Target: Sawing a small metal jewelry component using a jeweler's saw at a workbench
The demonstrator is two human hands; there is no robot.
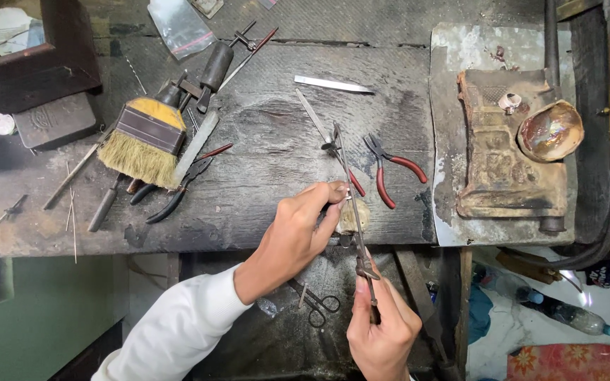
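1. Dark, worn wooden workbench [262, 176]; brush [142, 137] and red-handled pliers [390, 173] lie on it.
2. Left hand [294, 236]: fingers pinched together on a small piece, unclear, at the bench edge.
3. Right hand [383, 331]: fingers clamped on a slim file [351, 197], angled across that piece.

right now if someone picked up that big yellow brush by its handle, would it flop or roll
The brush would probably lift stiff: its yellow block looks solid. Only the pale bristles seem likely to bend. It lies flat and wide on the bench, so it is unlikely to roll, though tools resting against it might shift.
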